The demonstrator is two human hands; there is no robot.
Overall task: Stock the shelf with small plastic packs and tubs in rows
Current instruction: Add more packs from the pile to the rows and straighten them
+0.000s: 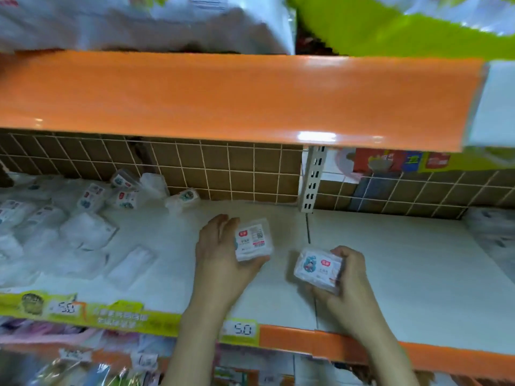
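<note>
Both hands are over the white shelf (390, 260), each with a small clear plastic tub; left hand (220, 263) grips the left tub (253, 242), fingers (223, 227) curled over its far edge, thumb under the near edge, label side tipped up toward the camera; right hand (348, 277) grips the right tub (317, 270), fingers wrapped around its right side, cartoon label facing up-left; cannot tell if either tub touches the shelf board; the two tubs sit near each other, not touching, either side of the seam between shelf boards.

Back left on the same shelf: a loose heap of packs (83, 232) and more tubs (125, 190), unsorted, some tipped against the brown tiled back wall (223, 168); one tub (185, 197) lies apart from the heap, right at the wall.

White slotted upright (313, 179) splits the bay; orange shelf edge (223, 98) overhead; price strip (242, 330) on the front lip reads 5.0, just by the left wrist; a green strip (111, 313) runs left of it; frame is soft, label text unreadable.
</note>
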